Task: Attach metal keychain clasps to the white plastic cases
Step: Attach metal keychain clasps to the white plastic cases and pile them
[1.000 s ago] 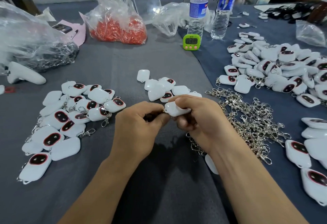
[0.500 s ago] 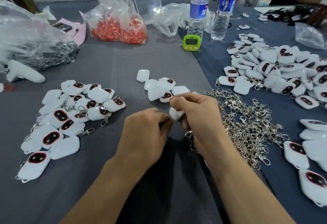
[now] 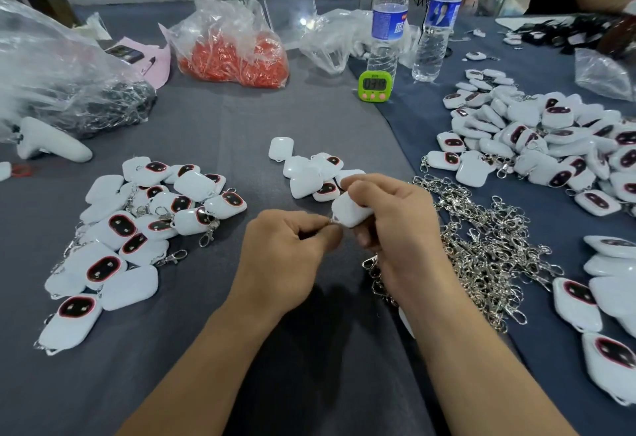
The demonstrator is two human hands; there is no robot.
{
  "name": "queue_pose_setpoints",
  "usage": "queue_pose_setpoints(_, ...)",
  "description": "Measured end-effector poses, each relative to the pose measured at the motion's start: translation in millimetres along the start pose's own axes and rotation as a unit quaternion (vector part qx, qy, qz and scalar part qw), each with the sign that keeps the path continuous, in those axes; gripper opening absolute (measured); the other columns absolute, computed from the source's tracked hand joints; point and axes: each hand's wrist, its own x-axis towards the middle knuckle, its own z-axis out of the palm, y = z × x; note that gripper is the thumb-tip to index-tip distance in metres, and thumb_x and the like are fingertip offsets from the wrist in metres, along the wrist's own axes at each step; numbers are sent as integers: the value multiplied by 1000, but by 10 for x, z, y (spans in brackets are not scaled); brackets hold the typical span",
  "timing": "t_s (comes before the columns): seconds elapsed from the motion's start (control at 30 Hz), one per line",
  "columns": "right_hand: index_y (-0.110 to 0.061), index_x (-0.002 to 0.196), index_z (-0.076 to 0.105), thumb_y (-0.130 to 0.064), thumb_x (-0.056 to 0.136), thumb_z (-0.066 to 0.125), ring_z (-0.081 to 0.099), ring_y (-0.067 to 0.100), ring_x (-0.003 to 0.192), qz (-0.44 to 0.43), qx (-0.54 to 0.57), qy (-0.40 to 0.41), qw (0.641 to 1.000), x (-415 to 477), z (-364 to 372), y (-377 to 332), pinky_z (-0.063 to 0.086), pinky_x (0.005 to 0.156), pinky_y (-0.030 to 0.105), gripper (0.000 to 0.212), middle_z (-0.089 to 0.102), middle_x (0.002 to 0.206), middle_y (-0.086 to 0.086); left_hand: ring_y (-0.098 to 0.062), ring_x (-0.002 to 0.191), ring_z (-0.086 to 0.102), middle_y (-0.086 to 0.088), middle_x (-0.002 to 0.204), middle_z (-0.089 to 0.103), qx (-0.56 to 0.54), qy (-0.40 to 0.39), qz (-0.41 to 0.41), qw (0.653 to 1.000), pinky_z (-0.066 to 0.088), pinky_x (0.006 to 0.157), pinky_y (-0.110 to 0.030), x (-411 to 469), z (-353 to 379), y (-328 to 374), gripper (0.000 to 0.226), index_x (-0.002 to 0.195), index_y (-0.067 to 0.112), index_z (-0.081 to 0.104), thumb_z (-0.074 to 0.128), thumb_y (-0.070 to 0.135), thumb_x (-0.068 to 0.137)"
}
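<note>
Hands meet above the grey table (image 3: 213, 119) in the head view: the right hand (image 3: 395, 219) has its grip clamped on a white plastic case (image 3: 349, 210), and the left hand (image 3: 285, 256) pinches a small metal clasp (image 3: 335, 219) at the case's corner. Loose clasps (image 3: 481, 250) lie heaped just right of the hands, finished cases (image 3: 144, 222) piled to the left, with a green timer (image 3: 375, 85) farther back.

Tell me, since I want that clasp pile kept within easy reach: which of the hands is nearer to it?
Right. The right hand sits at the edge of the clasp pile; the left hand is farther left.
</note>
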Motion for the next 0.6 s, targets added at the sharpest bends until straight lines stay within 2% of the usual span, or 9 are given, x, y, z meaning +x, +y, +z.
queue_pose_setpoints(0.1, -24, 78, 76, -16, 79, 69, 55, 10, 48, -128, -190, 19, 973, -117, 121, 114, 46, 54, 24, 11, 66, 56, -6, -24, 53, 53, 1, 54, 55, 296, 29, 166, 940, 35, 52, -33, -7, -50, -41, 19, 58, 15, 65, 62, 23, 76)
queue_pose_setpoints(0.17, -29, 76, 74, -20, 79, 71, 60, 2, 51, -157, -245, 33, 956, -173, 211, 177, 44, 56, 11, 11, 66, 56, -15, -30, 49, 52, -3, 53, 55, 366, 45, 205, 907, 30, 51, -30, 9, -87, -71, 16, 54, 14, 61, 63, 18, 69)
queue_pose_setpoints(0.2, -28, 76, 74, -18, 80, 70, 59, 2, 50, -144, -232, 40, 961, -169, 225, 179, 43, 55, 11, 12, 66, 56, -14, -28, 50, 52, -2, 54, 55, 361, 56, 191, 911, 29, 52, -29, 17, -95, -97, 17, 56, 15, 62, 63, 20, 72)
queue_pose_setpoints(0.27, -18, 81, 75, -9, 85, 65, 51, 9, 44, -65, -120, 38, 990, -108, 193, 118, 43, 49, 20, 14, 65, 56, -5, -19, 58, 54, 3, 60, 57, 257, 53, 113, 958, 34, 54, -33, 28, -92, -124, 22, 68, 19, 70, 63, 31, 84)
queue_pose_setpoints(0.33, -9, 83, 74, -1, 89, 58, 43, 14, 38, 33, 11, 23, 999, -43, 125, 44, 32, 39, 20, 19, 64, 59, 6, -6, 59, 56, 9, 63, 65, 73, 23, 24, 997, 42, 56, -25, 57, -80, -134, 15, 81, 31, 78, 67, 39, 88)
queue_pose_setpoints(0.37, -6, 83, 74, -1, 90, 55, 41, 14, 37, 72, 52, 18, 996, -22, 90, 24, 28, 37, 19, 21, 64, 60, 8, 0, 58, 55, 11, 64, 67, 10, 14, 1, 1000, 44, 55, -21, 62, -73, -113, 9, 85, 38, 79, 70, 40, 87)
queue_pose_setpoints(0.43, -3, 85, 74, -3, 92, 54, 36, 13, 35, 124, 94, 12, 988, -1, 51, 3, 24, 38, 21, 21, 62, 57, 7, -1, 63, 54, 6, 67, 71, -30, -5, 2, 1000, 49, 59, -31, 57, -50, -86, 8, 87, 43, 80, 72, 41, 87)
queue_pose_setpoints(0.53, 0, 90, 74, -5, 93, 54, 29, 12, 36, 146, 93, 11, 985, 28, 28, -2, 23, 46, 25, 21, 54, 48, 3, -4, 68, 56, -5, 73, 72, -54, -36, 9, 998, 51, 65, -41, 43, -20, -12, 11, 85, 36, 81, 70, 37, 85)
queue_pose_setpoints(0.6, -2, 88, 76, -6, 92, 55, 29, 13, 36, 140, 86, 5, 986, 17, 30, -7, 28, 54, 29, 22, 52, 48, 4, 0, 64, 60, 1, 64, 71, -126, -55, -2, 991, 50, 62, -25, 42, -25, 37, 15, 76, 29, 81, 70, 25, 85)
